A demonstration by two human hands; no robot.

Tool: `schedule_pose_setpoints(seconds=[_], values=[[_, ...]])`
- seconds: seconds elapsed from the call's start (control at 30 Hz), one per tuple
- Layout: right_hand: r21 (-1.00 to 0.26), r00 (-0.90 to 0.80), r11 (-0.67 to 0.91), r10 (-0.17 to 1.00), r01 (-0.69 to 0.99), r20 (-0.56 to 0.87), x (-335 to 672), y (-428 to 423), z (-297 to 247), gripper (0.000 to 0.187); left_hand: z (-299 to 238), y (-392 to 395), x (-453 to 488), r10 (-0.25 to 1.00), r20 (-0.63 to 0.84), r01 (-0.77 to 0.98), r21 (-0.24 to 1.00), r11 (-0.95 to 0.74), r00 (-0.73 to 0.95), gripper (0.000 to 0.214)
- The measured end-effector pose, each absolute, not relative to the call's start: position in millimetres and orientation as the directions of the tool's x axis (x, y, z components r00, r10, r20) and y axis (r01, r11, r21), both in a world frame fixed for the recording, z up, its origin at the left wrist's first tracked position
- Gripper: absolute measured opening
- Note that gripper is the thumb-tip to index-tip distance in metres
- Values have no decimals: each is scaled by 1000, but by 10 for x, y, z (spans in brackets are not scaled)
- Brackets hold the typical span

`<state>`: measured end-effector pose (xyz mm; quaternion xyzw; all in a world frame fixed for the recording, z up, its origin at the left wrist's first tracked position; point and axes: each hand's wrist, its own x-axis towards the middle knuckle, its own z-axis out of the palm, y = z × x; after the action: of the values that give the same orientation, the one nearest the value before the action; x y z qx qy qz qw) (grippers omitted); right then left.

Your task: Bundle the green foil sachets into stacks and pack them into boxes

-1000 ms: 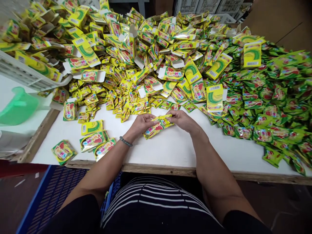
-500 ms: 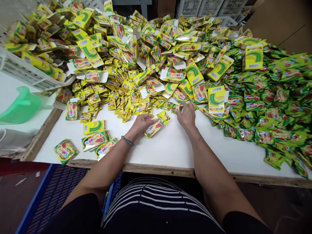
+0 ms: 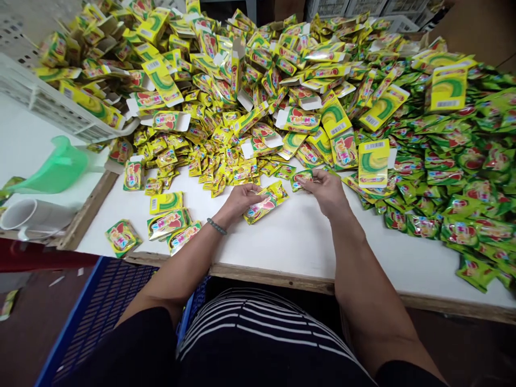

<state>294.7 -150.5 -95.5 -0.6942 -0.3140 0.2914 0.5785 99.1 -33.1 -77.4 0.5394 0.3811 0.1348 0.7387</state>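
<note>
Low over the white table, my left hand [image 3: 241,203] pinches a yellow and green candy box [image 3: 266,206] with a melon print, tilted with its right end raised. To its right, my right hand [image 3: 329,194] has thumb and fingers closed on a small green candy packet [image 3: 299,180] at the front of the heap. The two hands are apart, with bare white surface between them. Small yellow packets [image 3: 217,180] lie just beyond my left hand. Beyond my right hand rests a yellow box [image 3: 373,165], barcode side up.
Open candy boxes [image 3: 300,121] are heaped at the back, green packets [image 3: 463,228] at the right. Several filled-looking boxes [image 3: 166,224] lie front left. A white crate [image 3: 76,115], green scoop [image 3: 60,164] and white mug [image 3: 36,217] stand left. A blue crate [image 3: 91,312] is below the edge.
My right hand has closed on a green packet and drawn it slightly off the heap's edge. The left hand still holds the box. The whole view has shifted a little.
</note>
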Motion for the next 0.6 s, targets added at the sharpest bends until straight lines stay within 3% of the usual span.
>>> schedule_pose_setpoints(seconds=[0.07, 0.13, 0.27, 0.47, 0.6], values=[[-995, 597, -90, 797, -39, -95, 2787, -1478, -862, 37, -752, -344, 992, 592, -407, 194, 900, 391, 696, 54], [-990, 547, -128, 826, -55, -137, 2654, -1447, -799, 39, -725, -359, 989, 586, -386, 170, 905, 390, 713, 56], [-979, 523, -189, 843, 73, -124, 2578, -1426, -792, 37, -687, -377, 975, 578, -351, 137, 915, 380, 737, 55], [-927, 571, -167, 819, 337, 60, 2625, -1441, -858, 32, -661, -355, 946, 529, -371, 169, 905, 391, 763, 52], [-917, 556, -161, 827, 364, 76, 2582, -1441, -865, 28, -618, -363, 946, 537, -382, 124, 882, 454, 752, 53]])
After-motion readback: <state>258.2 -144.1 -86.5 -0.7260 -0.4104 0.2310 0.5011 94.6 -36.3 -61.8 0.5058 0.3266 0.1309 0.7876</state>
